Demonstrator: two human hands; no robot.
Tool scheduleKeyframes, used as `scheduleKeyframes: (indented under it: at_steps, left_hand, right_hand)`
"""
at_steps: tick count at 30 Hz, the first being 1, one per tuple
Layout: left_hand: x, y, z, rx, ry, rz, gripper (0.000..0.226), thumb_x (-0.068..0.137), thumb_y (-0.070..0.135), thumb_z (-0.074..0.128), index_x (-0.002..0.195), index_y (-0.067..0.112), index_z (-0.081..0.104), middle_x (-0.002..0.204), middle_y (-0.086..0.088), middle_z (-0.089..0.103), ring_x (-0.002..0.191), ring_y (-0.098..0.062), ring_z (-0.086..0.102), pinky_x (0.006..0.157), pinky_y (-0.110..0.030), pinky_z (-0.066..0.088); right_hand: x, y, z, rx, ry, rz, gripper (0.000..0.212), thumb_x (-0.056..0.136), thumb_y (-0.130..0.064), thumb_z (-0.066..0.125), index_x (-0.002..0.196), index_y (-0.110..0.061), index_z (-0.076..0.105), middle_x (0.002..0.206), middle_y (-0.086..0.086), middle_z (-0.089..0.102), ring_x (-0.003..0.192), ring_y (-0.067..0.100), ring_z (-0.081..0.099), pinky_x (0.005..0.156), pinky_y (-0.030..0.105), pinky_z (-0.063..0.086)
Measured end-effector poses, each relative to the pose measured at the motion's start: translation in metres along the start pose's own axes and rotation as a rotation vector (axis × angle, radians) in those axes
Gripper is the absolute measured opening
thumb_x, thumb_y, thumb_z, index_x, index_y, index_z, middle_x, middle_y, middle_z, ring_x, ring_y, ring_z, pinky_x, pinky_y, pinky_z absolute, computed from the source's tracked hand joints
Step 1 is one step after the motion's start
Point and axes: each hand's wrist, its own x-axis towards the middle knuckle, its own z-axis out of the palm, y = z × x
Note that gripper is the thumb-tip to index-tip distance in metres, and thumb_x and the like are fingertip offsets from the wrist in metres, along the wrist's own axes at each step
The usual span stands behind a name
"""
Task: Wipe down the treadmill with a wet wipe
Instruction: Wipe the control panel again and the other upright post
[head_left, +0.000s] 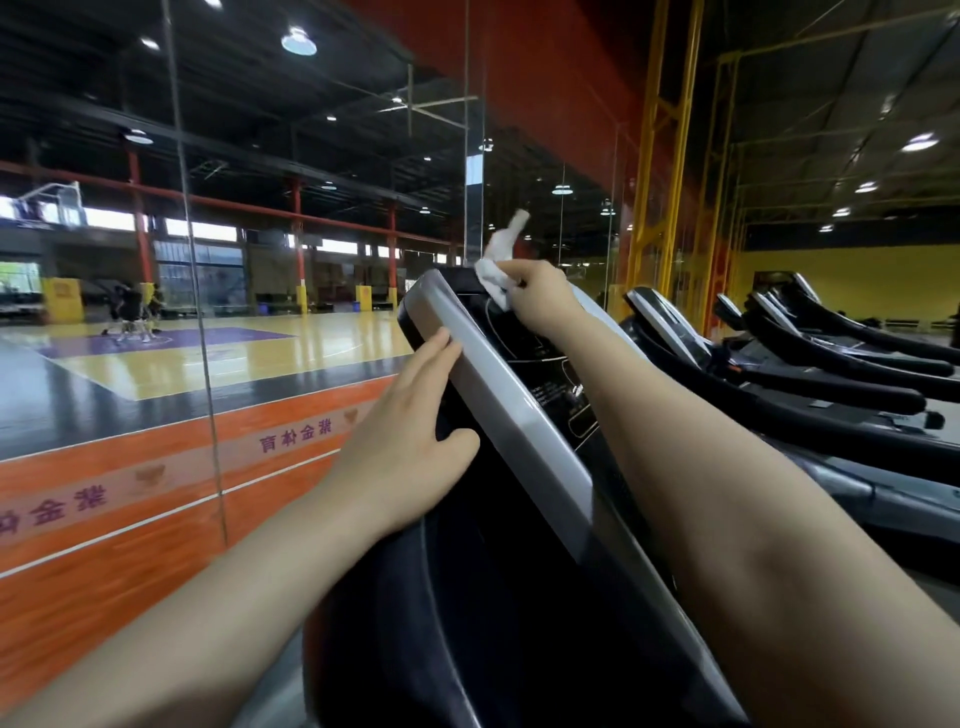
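Where the glass wall (197, 312) runs just left of the treadmill console (524, 374), purple characters on a pale band along its lower part read backwards from this side — they appear to be 紫金体育, repeated further left, each beside a small shield-like emblem. Small white print and outlined curves mark the console's black face, too fine to read.

At the console's top edge the right hand (540, 301) pinches a crumpled white wet wipe (493, 283), its fingers curled round it, pressing it against the black panel; one twisted end of the wipe sticks up above the console. Lower down, on the console's left side, the left hand (410, 441) lies with fingers straight and close together along the grey side rail (498, 384), thumb spread against the dark back of the housing.

Right of the console a row of more treadmills (810, 364) recedes toward a yellow wall, and yellow steel posts (660, 156) rise behind them. Beyond the glass lies a basketball court (218, 353) — figures stand there, blurred.
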Motion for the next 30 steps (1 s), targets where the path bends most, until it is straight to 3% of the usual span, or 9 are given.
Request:
scheduleKeyframes:
  at_steps: [5, 8, 12, 13, 14, 15, 20, 24, 30]
  left_hand:
    - [0.002, -0.001, 0.000, 0.059, 0.010, 0.014, 0.083, 0.088, 0.020, 0.052, 0.157, 0.035, 0.009, 0.161, 0.029, -0.004, 0.149, -0.006, 0.016, 0.120, -0.041, 0.026]
    - [0.001, 0.003, 0.001, 0.147, -0.001, 0.020, 0.086, 0.087, 0.024, 0.052, 0.158, 0.034, 0.003, 0.162, 0.026, -0.008, 0.151, -0.008, 0.012, 0.116, -0.038, 0.029]
    - [-0.004, 0.010, 0.000, 0.172, -0.028, 0.012, 0.087, 0.090, 0.025, 0.052, 0.158, 0.031, -0.001, 0.162, 0.024, -0.014, 0.151, -0.011, 0.010, 0.115, -0.037, 0.031]
    - [-0.006, 0.011, 0.001, 0.156, -0.032, 0.010, 0.086, 0.090, 0.024, 0.052, 0.158, 0.030, -0.001, 0.162, 0.023, -0.014, 0.152, -0.011, 0.009, 0.116, -0.036, 0.029]
    - [-0.006, 0.012, 0.000, 0.152, -0.034, 0.011, 0.086, 0.091, 0.023, 0.052, 0.159, 0.031, -0.001, 0.162, 0.024, -0.014, 0.152, -0.011, 0.008, 0.116, -0.036, 0.027]
    - [-0.007, 0.013, 0.002, 0.156, -0.041, 0.012, 0.086, 0.091, 0.023, 0.051, 0.159, 0.031, -0.001, 0.162, 0.024, -0.014, 0.152, -0.011, 0.008, 0.116, -0.036, 0.026]
    - [-0.003, 0.003, 0.004, 0.162, 0.013, -0.094, 0.085, 0.092, 0.025, 0.052, 0.159, 0.021, 0.001, 0.166, 0.010, -0.010, 0.152, -0.014, 0.001, 0.123, -0.036, 0.013]
    - [-0.002, -0.006, 0.004, 0.088, 0.129, -0.248, 0.075, 0.090, 0.023, 0.050, 0.154, 0.006, 0.015, 0.162, -0.010, 0.017, 0.149, -0.025, 0.014, 0.122, -0.036, 0.015]
    - [-0.007, -0.013, -0.001, -0.065, 0.249, -0.390, 0.072, 0.098, 0.018, 0.042, 0.158, 0.006, 0.004, 0.166, -0.008, 0.003, 0.153, -0.025, 0.004, 0.123, -0.036, 0.008]
  right_hand:
    - [-0.039, -0.061, 0.002, 0.127, -0.095, -0.435, 0.048, 0.082, 0.006, 0.044, 0.113, -0.018, 0.073, 0.112, -0.005, 0.071, 0.092, -0.002, 0.062, 0.076, 0.009, 0.046]
    - [-0.047, -0.034, -0.002, 0.136, -0.043, -0.340, 0.050, 0.084, 0.005, 0.046, 0.122, -0.018, 0.068, 0.094, -0.015, 0.068, 0.062, -0.009, 0.055, 0.059, 0.008, 0.039]
    - [-0.034, 0.014, -0.011, -0.142, -0.016, 0.025, 0.045, 0.093, 0.004, 0.041, 0.128, -0.015, 0.063, 0.101, 0.012, 0.068, 0.075, 0.014, 0.058, 0.055, 0.013, 0.038]
    - [-0.030, 0.016, -0.013, -0.119, -0.026, 0.093, 0.042, 0.094, 0.004, 0.039, 0.126, -0.010, 0.063, 0.089, -0.003, 0.052, 0.081, 0.017, 0.056, 0.054, 0.012, 0.038]
    - [-0.023, 0.010, -0.014, -0.110, -0.024, 0.113, 0.039, 0.094, 0.004, 0.038, 0.122, -0.006, 0.064, 0.122, 0.016, 0.058, 0.084, 0.018, 0.056, 0.053, 0.012, 0.039]
    - [-0.020, 0.001, -0.015, -0.107, -0.009, 0.089, 0.037, 0.093, 0.002, 0.039, 0.119, -0.005, 0.065, 0.089, 0.012, 0.065, 0.081, 0.018, 0.058, 0.053, 0.014, 0.041]
    - [-0.009, -0.089, -0.002, -0.142, -0.120, -0.230, 0.028, 0.088, -0.009, 0.049, 0.102, -0.010, 0.073, 0.094, -0.002, 0.067, 0.086, 0.013, 0.061, 0.067, 0.022, 0.048]
    - [-0.011, -0.124, -0.013, -0.228, -0.387, -0.280, 0.021, 0.082, -0.007, 0.053, 0.080, -0.009, 0.073, 0.061, -0.013, 0.059, 0.064, 0.001, 0.053, 0.058, 0.016, 0.042]
    - [-0.024, -0.095, -0.024, -0.418, -0.250, -0.314, 0.033, 0.090, -0.015, 0.045, 0.112, -0.020, 0.070, 0.094, 0.000, 0.068, 0.078, 0.008, 0.061, 0.072, 0.021, 0.051]
